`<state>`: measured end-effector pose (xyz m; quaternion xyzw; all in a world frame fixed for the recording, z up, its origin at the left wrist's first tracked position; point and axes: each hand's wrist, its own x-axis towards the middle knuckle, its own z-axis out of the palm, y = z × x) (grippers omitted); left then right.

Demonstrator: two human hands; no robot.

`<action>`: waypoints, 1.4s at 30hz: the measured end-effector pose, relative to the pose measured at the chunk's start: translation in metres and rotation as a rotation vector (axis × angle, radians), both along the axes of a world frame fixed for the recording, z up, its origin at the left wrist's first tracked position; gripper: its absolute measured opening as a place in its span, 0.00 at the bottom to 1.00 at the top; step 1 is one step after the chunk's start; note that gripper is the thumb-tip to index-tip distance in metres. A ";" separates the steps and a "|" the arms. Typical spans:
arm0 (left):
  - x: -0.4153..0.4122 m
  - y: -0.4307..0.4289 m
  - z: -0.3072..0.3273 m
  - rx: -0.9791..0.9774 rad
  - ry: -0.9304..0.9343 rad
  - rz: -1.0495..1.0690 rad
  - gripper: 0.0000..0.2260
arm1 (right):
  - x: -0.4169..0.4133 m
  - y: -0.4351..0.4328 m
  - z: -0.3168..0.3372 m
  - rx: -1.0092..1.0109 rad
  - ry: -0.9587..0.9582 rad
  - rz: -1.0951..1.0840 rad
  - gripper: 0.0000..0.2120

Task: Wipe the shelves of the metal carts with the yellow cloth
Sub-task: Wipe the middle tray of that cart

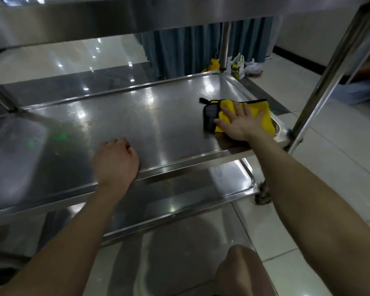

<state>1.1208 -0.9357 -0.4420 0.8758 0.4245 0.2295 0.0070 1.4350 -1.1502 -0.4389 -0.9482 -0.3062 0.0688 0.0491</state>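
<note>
A steel cart fills the view. Its middle shelf (137,116) is a shiny tray with a raised rim. The yellow cloth (263,116), folded, with a grey and black underside showing at its left, lies at the shelf's near right corner. My right hand (237,122) presses flat on the cloth with fingers spread. My left hand (115,159) rests on the shelf's front edge, fingers curled under, holding nothing that I can see. The bottom shelf (179,201) shows below, and the top shelf (179,11) runs overhead.
The cart's right front post (320,86) rises beside the cloth, with a caster (263,195) below. A blue curtain (201,48) and plastic bags (239,67) stand on the tiled floor behind. My knee (241,272) is low in front.
</note>
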 end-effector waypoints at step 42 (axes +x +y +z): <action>-0.196 0.130 0.013 -0.054 -0.034 0.007 0.19 | -0.150 0.134 0.000 0.051 0.001 0.536 0.40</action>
